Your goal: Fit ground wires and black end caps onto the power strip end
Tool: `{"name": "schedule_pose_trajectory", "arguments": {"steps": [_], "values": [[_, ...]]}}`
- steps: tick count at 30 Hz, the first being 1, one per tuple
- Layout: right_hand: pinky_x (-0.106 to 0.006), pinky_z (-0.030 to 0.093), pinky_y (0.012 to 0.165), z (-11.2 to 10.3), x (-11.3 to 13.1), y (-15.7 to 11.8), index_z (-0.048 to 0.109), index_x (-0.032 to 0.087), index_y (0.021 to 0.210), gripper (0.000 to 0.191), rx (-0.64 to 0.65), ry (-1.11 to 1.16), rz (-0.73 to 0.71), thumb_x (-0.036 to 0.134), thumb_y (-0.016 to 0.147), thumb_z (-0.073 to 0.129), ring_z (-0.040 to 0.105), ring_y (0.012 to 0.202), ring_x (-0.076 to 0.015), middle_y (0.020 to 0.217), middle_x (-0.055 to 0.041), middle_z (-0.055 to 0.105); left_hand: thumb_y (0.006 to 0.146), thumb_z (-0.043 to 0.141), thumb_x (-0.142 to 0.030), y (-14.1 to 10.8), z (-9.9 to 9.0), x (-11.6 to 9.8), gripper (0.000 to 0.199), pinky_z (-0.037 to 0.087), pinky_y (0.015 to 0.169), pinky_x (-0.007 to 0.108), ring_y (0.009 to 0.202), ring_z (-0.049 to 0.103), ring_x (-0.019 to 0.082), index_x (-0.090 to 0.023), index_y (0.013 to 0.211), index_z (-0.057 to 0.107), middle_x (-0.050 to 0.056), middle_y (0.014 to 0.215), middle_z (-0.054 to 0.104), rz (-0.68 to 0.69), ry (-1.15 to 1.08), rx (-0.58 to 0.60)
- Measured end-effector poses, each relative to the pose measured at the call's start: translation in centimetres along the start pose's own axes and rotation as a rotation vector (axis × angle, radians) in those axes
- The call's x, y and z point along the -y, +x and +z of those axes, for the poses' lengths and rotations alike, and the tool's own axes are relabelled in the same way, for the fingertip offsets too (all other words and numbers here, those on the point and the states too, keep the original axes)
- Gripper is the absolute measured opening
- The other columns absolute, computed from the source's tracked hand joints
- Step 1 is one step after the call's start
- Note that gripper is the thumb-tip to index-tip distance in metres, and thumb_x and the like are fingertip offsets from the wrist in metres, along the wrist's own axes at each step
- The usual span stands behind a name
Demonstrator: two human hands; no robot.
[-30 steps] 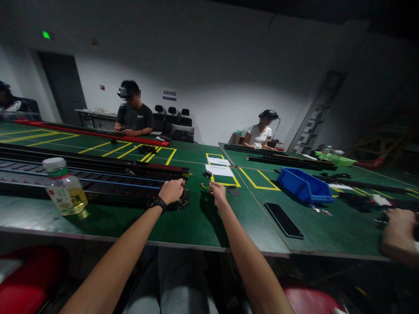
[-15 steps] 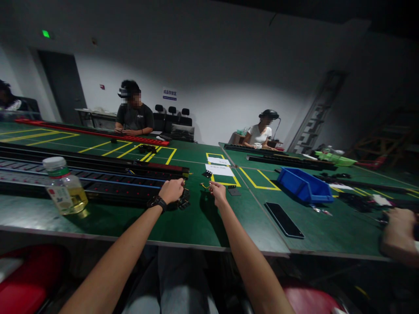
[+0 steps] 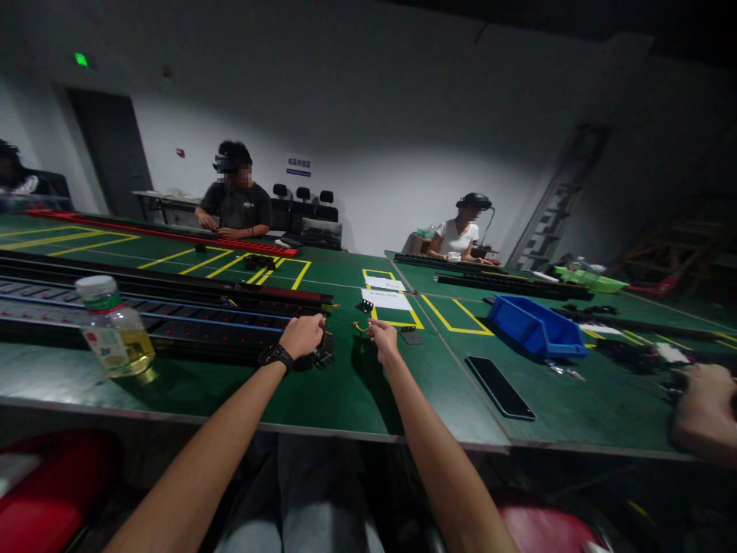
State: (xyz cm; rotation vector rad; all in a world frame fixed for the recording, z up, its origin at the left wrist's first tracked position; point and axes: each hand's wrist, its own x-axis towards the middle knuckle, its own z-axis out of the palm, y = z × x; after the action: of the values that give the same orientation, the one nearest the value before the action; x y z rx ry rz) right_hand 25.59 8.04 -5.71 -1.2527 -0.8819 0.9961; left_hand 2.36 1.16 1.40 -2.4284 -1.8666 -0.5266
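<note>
Long black rails point(image 3: 201, 335) with blue strips and red dots lie on the green table, their right ends near my hands. Over the near rail's end, my left hand point(image 3: 303, 336) is closed with curled fingers; whatever they grip is hidden. Small black pieces point(image 3: 325, 355) sit just below its fingertips. My right hand point(image 3: 382, 338) pinches a short yellow wire point(image 3: 361, 328), whose free end points left toward the rail. Beside this hand lie a small black perforated bracket point(image 3: 365, 306) and a dark flat plate point(image 3: 411, 336).
A bottle point(image 3: 115, 330) stands at the near left. To the right are a phone point(image 3: 500, 387) and a blue bin point(image 3: 537, 326). White paper sheets point(image 3: 387, 299) lie ahead. Another person's hand point(image 3: 705, 407) is at the far right; people sit across the table.
Both my hands keep their places, with the yellow wire still in the right one. Across the table, the person at the left has shifted an arm and head slightly.
</note>
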Motion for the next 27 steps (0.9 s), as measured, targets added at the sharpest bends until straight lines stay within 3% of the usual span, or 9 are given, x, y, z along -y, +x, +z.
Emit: {"name": "schedule_pose_trajectory", "arguments": {"steps": [12,16,18,20,25,27], "values": [[-0.022,0.046,0.052,0.03,-0.04,0.02,0.080,0.009,0.096,0.020,0.017,-0.036,0.029,0.016,0.077,0.080,0.062,0.059,-0.0129,0.063,0.0001,0.067,0.097,0.047,-0.019,-0.09,-0.07,0.00,0.028,0.050,0.088,0.033,0.101,0.075,0.026,-0.024,0.108,0.072,0.008,0.106,0.081,-0.007,-0.011,0.002],[-0.032,0.061,0.073,0.08,-0.27,0.13,0.071,0.013,0.116,0.026,0.053,-0.083,0.070,0.032,0.098,0.073,0.071,0.084,-0.0176,0.103,-0.0062,0.073,0.097,0.047,-0.019,-0.08,-0.07,0.00,0.028,0.051,0.089,0.034,0.101,0.076,0.027,-0.024,0.108,0.072,0.009,0.108,0.081,-0.009,-0.016,0.000],[-0.042,0.062,0.086,0.11,-0.38,0.16,0.066,0.017,0.128,0.033,0.072,-0.100,0.085,0.037,0.102,0.069,0.070,0.102,-0.0224,0.126,-0.0091,0.069,0.097,0.048,-0.018,-0.06,-0.06,0.01,0.028,0.051,0.090,0.034,0.102,0.076,0.027,-0.024,0.108,0.073,0.009,0.108,0.081,-0.011,-0.016,0.001],[-0.046,0.061,0.092,0.15,-0.45,0.19,0.064,0.018,0.134,0.038,0.084,-0.109,0.094,0.038,0.102,0.069,0.068,0.111,-0.0256,0.134,-0.0108,0.065,0.097,0.048,-0.018,-0.05,-0.06,0.02,0.028,0.051,0.091,0.034,0.102,0.075,0.026,-0.024,0.108,0.073,0.009,0.107,0.081,-0.010,-0.015,0.003],[-0.046,0.061,0.092,0.20,-0.51,0.30,0.064,0.018,0.133,0.037,0.087,-0.107,0.095,0.038,0.102,0.068,0.069,0.110,-0.0250,0.133,-0.0103,0.066,0.097,0.047,-0.019,-0.08,-0.06,0.01,0.030,0.050,0.092,0.034,0.103,0.075,0.026,-0.024,0.111,0.073,0.009,0.107,0.081,-0.014,-0.008,0.007],[-0.039,0.062,0.083,0.19,-0.49,0.33,0.068,0.015,0.124,0.032,0.073,-0.095,0.080,0.035,0.100,0.072,0.071,0.098,-0.0218,0.119,-0.0091,0.071,0.097,0.046,-0.020,-0.10,-0.08,-0.01,0.030,0.051,0.092,0.034,0.103,0.075,0.026,-0.024,0.111,0.073,0.009,0.107,0.081,-0.017,-0.006,0.008]]}}
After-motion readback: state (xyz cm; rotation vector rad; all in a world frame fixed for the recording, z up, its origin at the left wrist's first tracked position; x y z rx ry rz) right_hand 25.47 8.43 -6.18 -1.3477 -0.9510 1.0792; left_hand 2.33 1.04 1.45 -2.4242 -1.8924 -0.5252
